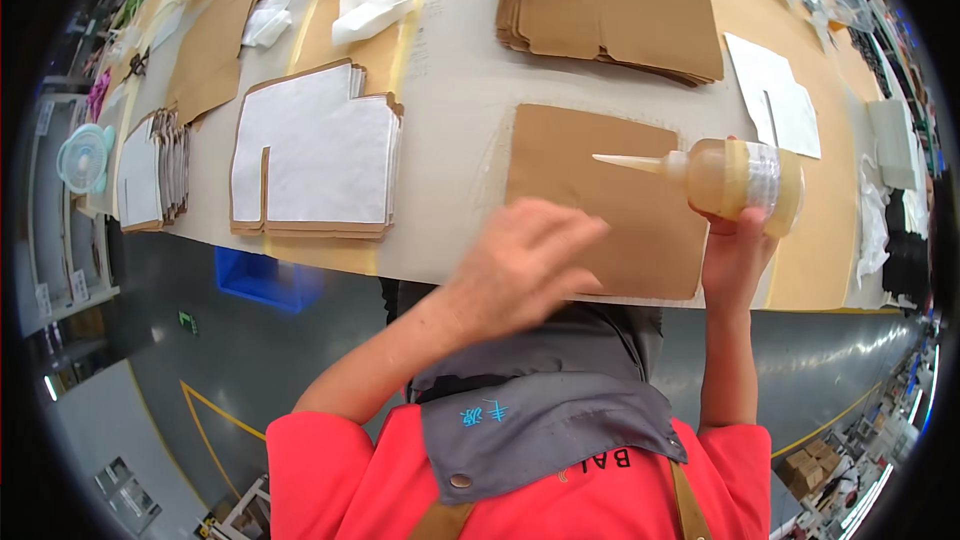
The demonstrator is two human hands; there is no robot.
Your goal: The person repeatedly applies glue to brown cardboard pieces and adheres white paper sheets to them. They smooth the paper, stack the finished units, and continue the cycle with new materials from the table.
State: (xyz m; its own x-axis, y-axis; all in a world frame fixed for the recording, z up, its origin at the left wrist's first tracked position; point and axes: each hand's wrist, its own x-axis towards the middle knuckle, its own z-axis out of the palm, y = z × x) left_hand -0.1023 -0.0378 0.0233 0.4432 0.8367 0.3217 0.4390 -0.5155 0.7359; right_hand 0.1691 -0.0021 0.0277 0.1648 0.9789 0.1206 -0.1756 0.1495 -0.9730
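A single head-worn fisheye view looks steeply down from above the person's chest, facing forward across the surface (pixel 450 140). The near edge of the surface crosses the middle of the frame, close below the lens, while its far end bends away toward the top rim. The person's forearms enter from the lower edge, and the floor (pixel 250 360) shows beneath at left and right.

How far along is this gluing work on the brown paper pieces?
Hard to say. Stacks sit on the table: a brown stack at the far side, a white-faced stack at left. In hand: the right hand holds a glue bottle, nozzle over one brown sheet; the left hand hovers at the sheet's near edge. No glue line is visible yet.
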